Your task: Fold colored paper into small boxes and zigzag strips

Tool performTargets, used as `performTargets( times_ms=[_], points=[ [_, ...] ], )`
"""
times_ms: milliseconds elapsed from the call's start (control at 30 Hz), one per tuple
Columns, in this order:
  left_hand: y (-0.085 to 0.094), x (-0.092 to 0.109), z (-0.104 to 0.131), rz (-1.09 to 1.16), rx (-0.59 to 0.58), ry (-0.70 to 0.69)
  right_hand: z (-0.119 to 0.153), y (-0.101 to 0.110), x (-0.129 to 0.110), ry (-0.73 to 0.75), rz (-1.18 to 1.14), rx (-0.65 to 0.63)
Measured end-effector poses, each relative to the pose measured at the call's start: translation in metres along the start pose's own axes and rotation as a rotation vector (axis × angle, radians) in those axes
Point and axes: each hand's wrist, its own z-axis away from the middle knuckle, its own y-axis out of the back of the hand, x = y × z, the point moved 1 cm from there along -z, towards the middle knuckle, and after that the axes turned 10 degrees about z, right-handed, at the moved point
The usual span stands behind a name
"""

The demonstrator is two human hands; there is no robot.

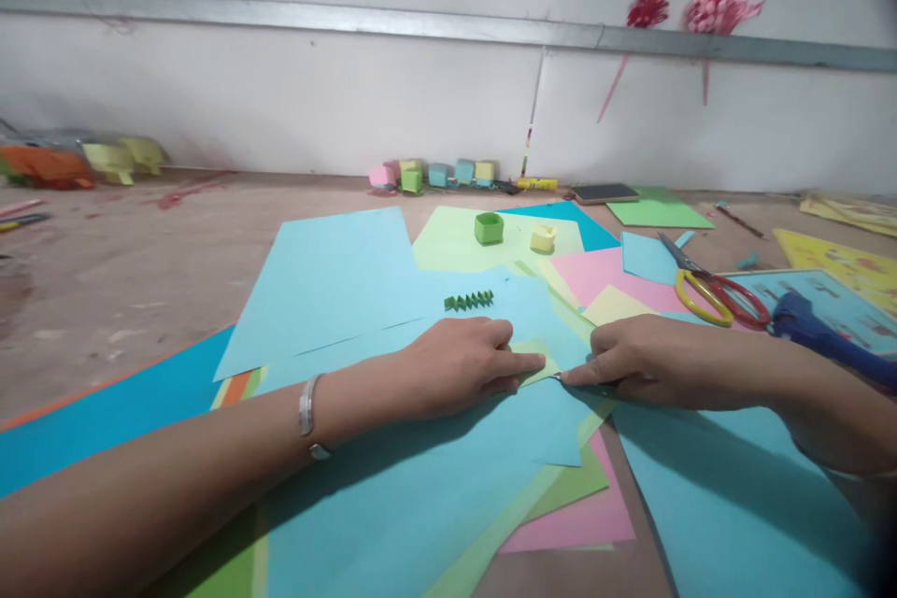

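A small pale green paper piece (pixel 541 364) lies on light blue sheets (pixel 420 476). My left hand (pixel 473 360) holds it down with a straight index finger, the other fingers curled under. Pinched in my right hand (pixel 641 360) is a slim dark tool with a metal tip (pixel 559 377); its tip meets the paper's right edge, and the fingers hide much of it, so its kind is unclear. Behind my left hand lies a dark green folded paper zigzag (pixel 469 301). Farther back stand a green paper box (pixel 489 227) and a pale yellow one (pixel 543 239).
Scissors (pixel 721 294) with yellow and red handles and a blue glue gun (pixel 827 336) lie at the right. Small coloured paper cubes (pixel 438 175) line the wall beside a yellow tube (pixel 536 183). Paper flowers (pixel 721 7) hang from a metal rail (pixel 350 12).
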Motion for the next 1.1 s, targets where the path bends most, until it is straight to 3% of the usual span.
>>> performTargets(
  times_ms=[333, 667, 1100],
  points=[
    [0.003, 0.0, 0.0, -0.034, 0.014, -0.026, 0.002, 0.002, -0.009, 0.005, 0.029, -0.017],
    [0.001, 0.001, 0.002, 0.019, 0.007, -0.006, -0.007, -0.001, -0.025, 0.046, 0.107, 0.089],
    [0.034, -0.013, 0.01, 0.272, -0.126, -0.071, -0.006, -0.013, -0.021, 0.041, 0.138, 0.141]
  ],
)
